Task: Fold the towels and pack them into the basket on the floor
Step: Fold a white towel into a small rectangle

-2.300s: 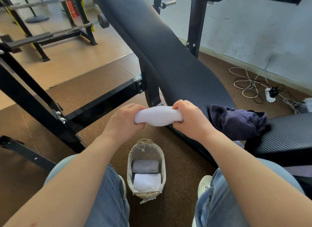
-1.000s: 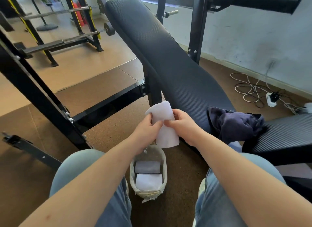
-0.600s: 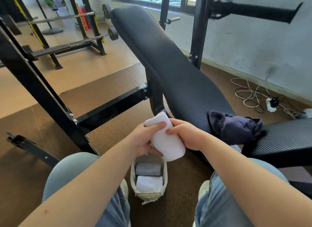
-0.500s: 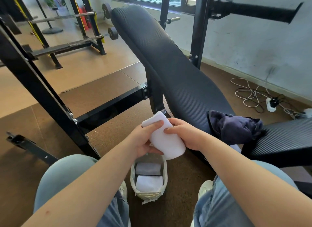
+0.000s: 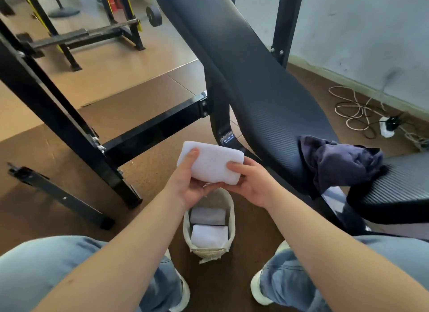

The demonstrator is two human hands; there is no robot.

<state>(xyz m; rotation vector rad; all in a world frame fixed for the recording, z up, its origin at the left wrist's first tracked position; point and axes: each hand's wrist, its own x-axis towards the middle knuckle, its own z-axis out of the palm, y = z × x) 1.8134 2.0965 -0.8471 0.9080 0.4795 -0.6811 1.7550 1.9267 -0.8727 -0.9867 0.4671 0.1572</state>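
The folded white terry towel [image 5: 210, 164], a compact thick rectangle, was held in the air between both hands, above and slightly beyond the small oval woven basket [image 5: 209, 253] on the brown floor [image 5: 58, 172]. The left hand [image 5: 188, 186] gripped the towel's left end, thumb pressed on the top face and fingers curled underneath. The right hand [image 5: 251, 184] gripped the right end the same way, thumb on top near the corner and fingers tucked below (only their tips showed under the cloth). The towel lay roughly level, tilted a little down to the right. Inside the basket, a folded grey towel [image 5: 207, 215] sat at the far end and a folded white towel [image 5: 209, 236] lay just beside it at the near end, the two touching. The basket stood between the person's knees in light blue jeans [image 5: 46, 265], with pale shoes [image 5: 257, 290] on either side. To the right, a crumpled dark navy cloth [image 5: 341, 163] lay on the black ribbed padded gym bench [image 5: 255, 79], where the inclined backrest met the seat. Further right, along the grey wall, coiled white cables [image 5: 352, 112] lay on the floor near a white power strip [image 5: 386, 128].
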